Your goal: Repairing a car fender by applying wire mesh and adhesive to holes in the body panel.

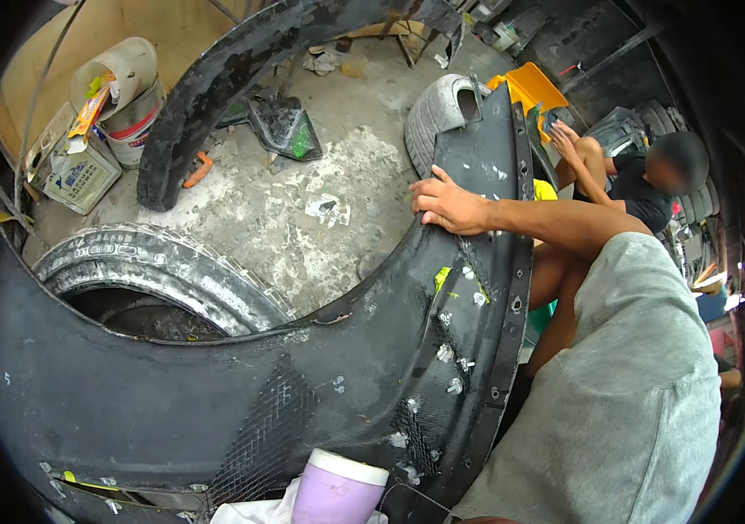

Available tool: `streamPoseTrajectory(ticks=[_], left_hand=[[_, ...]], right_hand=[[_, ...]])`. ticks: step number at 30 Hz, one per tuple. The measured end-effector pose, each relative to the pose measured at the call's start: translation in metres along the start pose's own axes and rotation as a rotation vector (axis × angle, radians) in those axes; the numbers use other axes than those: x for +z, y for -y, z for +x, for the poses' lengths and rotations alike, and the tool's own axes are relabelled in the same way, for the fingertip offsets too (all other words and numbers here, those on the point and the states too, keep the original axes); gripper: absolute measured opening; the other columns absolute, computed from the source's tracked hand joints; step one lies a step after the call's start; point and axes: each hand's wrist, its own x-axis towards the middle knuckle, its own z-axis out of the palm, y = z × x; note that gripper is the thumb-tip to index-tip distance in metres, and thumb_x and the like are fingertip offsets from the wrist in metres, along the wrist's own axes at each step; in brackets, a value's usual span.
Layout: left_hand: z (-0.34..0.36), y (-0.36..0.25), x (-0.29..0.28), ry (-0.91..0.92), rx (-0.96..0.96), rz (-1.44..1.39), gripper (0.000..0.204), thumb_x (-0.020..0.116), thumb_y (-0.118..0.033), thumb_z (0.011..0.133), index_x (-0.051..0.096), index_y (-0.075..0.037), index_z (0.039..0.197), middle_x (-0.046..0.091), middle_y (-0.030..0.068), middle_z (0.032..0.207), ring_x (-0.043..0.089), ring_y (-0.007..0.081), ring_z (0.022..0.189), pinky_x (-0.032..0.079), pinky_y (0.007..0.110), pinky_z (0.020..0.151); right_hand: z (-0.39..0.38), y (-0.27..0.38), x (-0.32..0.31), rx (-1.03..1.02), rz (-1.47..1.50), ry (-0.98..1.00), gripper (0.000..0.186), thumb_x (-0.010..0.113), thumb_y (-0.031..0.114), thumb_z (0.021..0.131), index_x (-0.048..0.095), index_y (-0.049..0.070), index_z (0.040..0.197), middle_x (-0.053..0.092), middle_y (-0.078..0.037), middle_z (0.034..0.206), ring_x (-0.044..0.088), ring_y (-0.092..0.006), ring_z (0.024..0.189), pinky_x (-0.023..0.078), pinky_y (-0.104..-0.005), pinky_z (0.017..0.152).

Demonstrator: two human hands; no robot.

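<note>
My right hand point(449, 205) rests on the inner edge of the black bumper point(372, 341) spanning the near side, fingers spread; whether they clamp underneath I cannot tell. To steady it well, I'd press lightly and evenly, clear of the mesh patch point(269, 417).

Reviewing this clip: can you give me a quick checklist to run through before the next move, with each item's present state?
1. Right hand on the black panel: ok, fingers spread at the edge of its curved cut-out.
2. Left hand placed: cannot tell, out of view.
3. Panel firmly supported: cannot tell; a tyre shows through the cut-out, but any contact underneath is hidden.
4. Co-worker's hands off the panel: ok, apart from it at upper right.
5. Floor beyond the cut-out free of loose pieces: not ok, an orange piece lies there.
</note>
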Motion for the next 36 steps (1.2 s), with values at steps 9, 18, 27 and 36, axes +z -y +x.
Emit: streamPoseTrajectory(ticks=[9,18,27,36], left_hand=[[-0.044,-0.001,-0.015,-0.035,-0.143,-0.041,0.051,0.064,-0.003,0.083,0.06,0.005,0.134,0.057,0.0251,0.143,0.051,0.0383,0.133,0.043,0.045,0.114],[-0.081,0.002,-0.034,-0.058,-0.283,-0.079,0.053,0.064,-0.003,0.084,0.058,0.006,0.136,0.057,0.026,0.144,0.052,0.0378,0.134,0.043,0.045,0.114],[-0.111,0.009,-0.054,-0.064,-0.42,-0.117,0.055,0.064,-0.003,0.084,0.057,0.007,0.138,0.056,0.027,0.145,0.052,0.0372,0.134,0.043,0.045,0.114],[-0.209,-0.041,-0.133,-0.118,-0.664,-0.021,0.057,0.064,-0.003,0.085,0.055,0.008,0.14,0.055,0.0279,0.145,0.052,0.0366,0.135,0.043,0.045,0.114]], right_hand=[[-0.006,0.001,0.004,0.023,-0.01,0.096,0.03,0.048,0.036,0.109,0.058,0.01,0.12,0.055,-0.017,0.131,0.048,-0.0354,0.137,0.018,-0.0707,0.122],[-0.001,0.001,0.008,0.008,-0.029,0.065,0.026,0.049,0.034,0.108,0.057,0.011,0.119,0.053,-0.015,0.128,0.046,-0.0342,0.137,0.015,-0.0709,0.122],[-0.002,0.001,0.011,0.029,-0.029,0.064,0.025,0.051,0.033,0.108,0.057,0.012,0.121,0.052,-0.013,0.128,0.045,-0.0325,0.138,0.015,-0.0697,0.123],[-0.004,0.003,0.008,0.063,-0.068,0.065,0.025,0.051,0.032,0.107,0.058,0.012,0.12,0.053,-0.014,0.124,0.047,-0.0354,0.134,0.015,-0.0662,0.125]])
